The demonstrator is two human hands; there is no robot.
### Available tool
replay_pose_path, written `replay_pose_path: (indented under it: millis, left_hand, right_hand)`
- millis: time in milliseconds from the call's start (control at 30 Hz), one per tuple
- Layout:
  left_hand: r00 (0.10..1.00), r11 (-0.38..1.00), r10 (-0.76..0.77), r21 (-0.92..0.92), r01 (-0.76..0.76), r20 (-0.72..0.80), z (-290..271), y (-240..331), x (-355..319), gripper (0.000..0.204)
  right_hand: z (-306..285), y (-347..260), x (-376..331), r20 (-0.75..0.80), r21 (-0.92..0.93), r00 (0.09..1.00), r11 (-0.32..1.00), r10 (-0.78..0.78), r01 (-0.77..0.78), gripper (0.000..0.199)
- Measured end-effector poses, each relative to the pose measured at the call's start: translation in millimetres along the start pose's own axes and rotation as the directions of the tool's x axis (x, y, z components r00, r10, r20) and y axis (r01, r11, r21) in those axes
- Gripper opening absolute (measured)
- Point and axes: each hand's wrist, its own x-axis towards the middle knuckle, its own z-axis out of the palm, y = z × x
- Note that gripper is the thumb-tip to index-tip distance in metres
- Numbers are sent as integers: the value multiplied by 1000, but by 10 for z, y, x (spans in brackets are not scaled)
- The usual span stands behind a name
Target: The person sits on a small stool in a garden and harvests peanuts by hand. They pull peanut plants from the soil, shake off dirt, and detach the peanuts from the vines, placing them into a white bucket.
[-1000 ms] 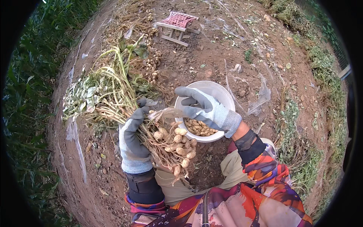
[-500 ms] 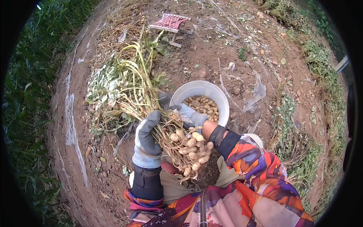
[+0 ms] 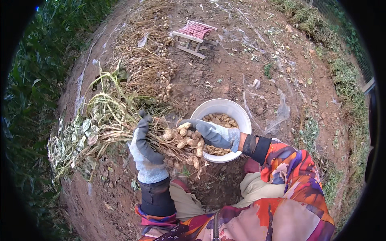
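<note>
My left hand (image 3: 145, 148), in a grey and white work glove, grips a bundle of peanut plants (image 3: 116, 127) by the stems close to the roots. The leafy tops point left, and a cluster of pale peanuts (image 3: 189, 140) hangs at the root end on the right. Against that cluster, my gloved right hand (image 3: 213, 133) has its fingers closed on peanuts; its palm side is hidden. Just beneath the right hand stands a white bucket (image 3: 245, 116), partly filled with loose peanuts (image 3: 220, 119).
A small wooden folding stool (image 3: 195, 32) with a pink woven seat stands beyond the bucket. Pulled peanut plants (image 3: 148, 60) lie in a row at far left. Plastic film scraps (image 3: 279, 114) litter the soil. Tall green plants (image 3: 30, 108) line the left side.
The plant bundle has swung to the left and flatter, root end now beside the bucket. My right hand has come from behind the stems onto the peanut cluster.
</note>
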Motion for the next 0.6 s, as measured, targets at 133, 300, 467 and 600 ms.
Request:
replay_pose_path:
  millis: [133, 300, 467, 600]
  left_hand:
    - [987, 970, 161, 186, -159, 5, -160, -176, 114, 24]
    - [992, 914, 112, 398, -82, -52, -57, -337, 80, 27]
    - [992, 886, 65, 464, -9, -106, -121, -630, 106, 28]
    - [998, 840, 45, 539, -57, 35, -81, -783, 93, 32]
  right_hand:
    - [80, 321, 17, 82, 602, 988, 784, 129, -152, 73]
    - [9, 354, -40, -156, 386, 986, 915, -56, 113, 77]
    - [-126, 452, -111, -256, 179, 959, 969, -123, 172, 70]
    - [-152, 457, -130, -283, 478, 959, 869, 16, 126, 45]
